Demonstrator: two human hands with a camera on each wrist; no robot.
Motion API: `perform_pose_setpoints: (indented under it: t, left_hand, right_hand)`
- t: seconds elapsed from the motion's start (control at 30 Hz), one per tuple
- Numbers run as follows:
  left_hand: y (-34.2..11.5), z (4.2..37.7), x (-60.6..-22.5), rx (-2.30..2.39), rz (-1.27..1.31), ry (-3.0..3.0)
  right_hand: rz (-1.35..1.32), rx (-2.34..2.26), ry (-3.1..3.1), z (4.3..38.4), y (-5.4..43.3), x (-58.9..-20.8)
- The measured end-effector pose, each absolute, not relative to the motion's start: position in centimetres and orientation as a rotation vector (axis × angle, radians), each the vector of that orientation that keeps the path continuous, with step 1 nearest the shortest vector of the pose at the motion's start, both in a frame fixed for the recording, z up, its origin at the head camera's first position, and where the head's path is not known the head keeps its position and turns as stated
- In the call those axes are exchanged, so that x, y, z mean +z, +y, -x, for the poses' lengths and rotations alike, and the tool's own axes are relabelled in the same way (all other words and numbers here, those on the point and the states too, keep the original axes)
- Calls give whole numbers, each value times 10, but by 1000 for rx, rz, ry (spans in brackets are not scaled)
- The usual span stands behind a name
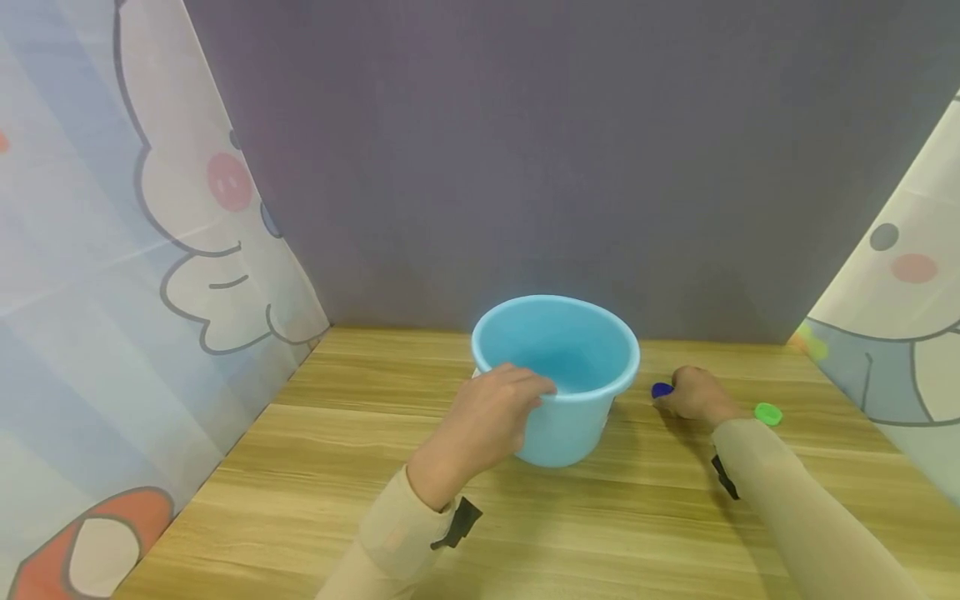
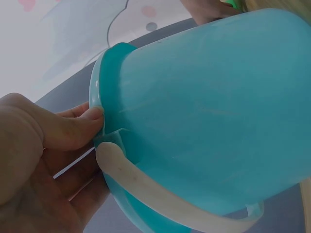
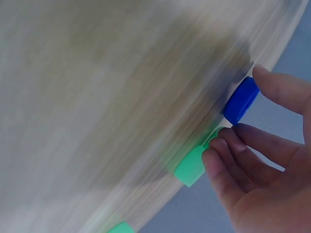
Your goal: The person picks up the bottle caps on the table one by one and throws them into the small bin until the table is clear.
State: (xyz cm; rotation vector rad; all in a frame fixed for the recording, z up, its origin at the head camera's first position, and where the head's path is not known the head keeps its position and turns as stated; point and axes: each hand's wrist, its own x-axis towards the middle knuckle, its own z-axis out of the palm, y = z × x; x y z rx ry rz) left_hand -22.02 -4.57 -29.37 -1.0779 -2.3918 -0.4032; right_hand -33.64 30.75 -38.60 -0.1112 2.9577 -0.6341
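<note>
A light blue plastic bucket [image 1: 562, 429] stands upright on the wooden table. My left hand [image 1: 491, 417] grips its near-left rim, thumb outside and fingers reaching over the edge. The left wrist view shows the bucket's white handle [image 2: 165, 199] hanging beside that hand. To the right of the bucket, my right hand [image 1: 697, 393] pinches a dark blue bottle cap [image 3: 241, 100] between thumb and index finger, at the tabletop. A green cap [image 3: 190, 166] lies by its other fingers, with more green partly hidden behind them. Another green cap [image 1: 768, 414] sits right of the hand.
A dark grey panel [image 1: 525, 167] rises behind the table [image 1: 360, 467]. Printed cartoon curtains hang at the left [image 1: 90, 250] and the right [image 1: 907, 333]. Black straps [image 1: 459, 523] show at both wrists.
</note>
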Motion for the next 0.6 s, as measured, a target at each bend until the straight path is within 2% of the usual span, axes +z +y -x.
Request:
perform_pose_setpoints:
  t: [0.6]
  left_hand:
    - [-45,220,-294,-406,1077,-2391]
  right_hand:
    - [57,-697,2924,336,304,-383]
